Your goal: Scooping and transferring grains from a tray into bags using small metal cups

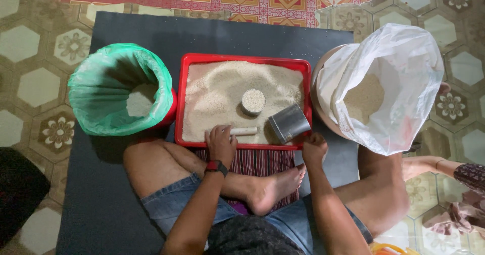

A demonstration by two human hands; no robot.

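A red rectangular tray (243, 59) full of white rice lies in front of my crossed legs. In the rice stand a small round tin (253, 101) filled level with rice and a metal scoop (289, 122) lying on its side. A short white cylinder (244, 131) lies near the tray's front edge. My left hand (221, 143) rests on the rice at the front edge, fingertips touching the white cylinder. My right hand (314, 149) sits closed at the tray's front right corner, just below the scoop; whether it grips the rim I cannot tell.
A green plastic bag (118, 87) holding some rice stands left of the tray. A white plastic sack (389, 85) with rice stands to the right. All sit on a dark mat (101, 204) over patterned floor tiles. Another person's arm (444, 166) shows at the right.
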